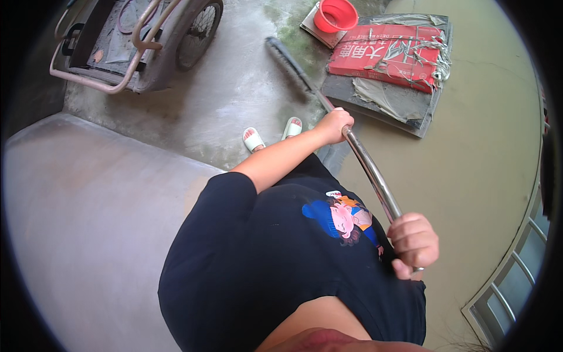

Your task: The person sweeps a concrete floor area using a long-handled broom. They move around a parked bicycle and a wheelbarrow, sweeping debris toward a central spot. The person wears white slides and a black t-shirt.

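Both of my hands are closed around the metal handle (371, 169) of a long broom, which slants across the front of my body. My left hand (335, 126) grips it lower down, near the broom head. Close to the handle's top end, my right hand (413, 242) is wrapped around it beside my dark T-shirt (272, 237). The broom's dark bristled head (288, 61) reaches out ahead of my feet, over the concrete floor (220, 97). I cannot tell whether its bristles touch the floor. My pale slippers (254, 140) are partly visible below my left forearm.
Ahead on the left stands a cart with a pale tubular frame (94, 83) and a spoked wheel (200, 33). A red plastic basin (336, 15) stands ahead right, beside a torn red carton (387, 53) bearing writing, atop dark slabs (347, 94). Walls (96, 211) flank me; the right one has a barred window (512, 281).
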Tool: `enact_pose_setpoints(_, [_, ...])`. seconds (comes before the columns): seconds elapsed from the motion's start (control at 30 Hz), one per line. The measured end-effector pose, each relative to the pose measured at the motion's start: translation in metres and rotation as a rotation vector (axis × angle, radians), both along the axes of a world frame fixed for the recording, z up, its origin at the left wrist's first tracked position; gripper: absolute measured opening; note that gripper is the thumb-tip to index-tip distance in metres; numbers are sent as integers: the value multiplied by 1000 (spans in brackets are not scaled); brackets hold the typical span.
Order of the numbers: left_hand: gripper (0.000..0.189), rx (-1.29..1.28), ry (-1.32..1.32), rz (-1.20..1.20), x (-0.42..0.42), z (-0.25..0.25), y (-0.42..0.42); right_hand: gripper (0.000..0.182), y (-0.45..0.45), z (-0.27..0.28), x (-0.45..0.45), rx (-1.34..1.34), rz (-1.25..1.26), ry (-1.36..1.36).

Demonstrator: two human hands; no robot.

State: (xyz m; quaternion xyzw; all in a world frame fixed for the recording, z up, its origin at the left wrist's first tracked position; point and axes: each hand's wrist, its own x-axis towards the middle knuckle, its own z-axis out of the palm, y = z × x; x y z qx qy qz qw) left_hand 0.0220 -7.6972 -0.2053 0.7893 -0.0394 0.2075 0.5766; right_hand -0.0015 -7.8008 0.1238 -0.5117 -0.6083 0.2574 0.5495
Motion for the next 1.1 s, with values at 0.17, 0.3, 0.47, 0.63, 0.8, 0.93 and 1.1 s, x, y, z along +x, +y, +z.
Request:
enact_pose_setpoints(0.17, [19,145,72,-255,22,-39,1,19,14,-41,-7,-161,-47,-64])
enact_pose_setpoints(0.3, [20,98,230,-187,-16,-44,4,21,5,-46,-2,-56,-45,111])
enact_pose_setpoints(0.47, [20,75,269,-34,-74,-30,15,24,-7,-38,2,37,105,245])
enact_pose_setpoints(0.63, [19,192,341,28,-81,-8,18,24,-23,-30,23,89,109,303])
enact_pose_setpoints(0.8, [20,146,278,5,-53,8,7,20,-38,-13,30,88,131,208])
enact_pose_setpoints(0.93, [20,192,263,43,-52,-2,15,20,-24,-26,25,83,144,201])
enact_pose_setpoints(1.1, [19,267,411,47,-112,-25,54,21,3,-56,19,85,240,357])
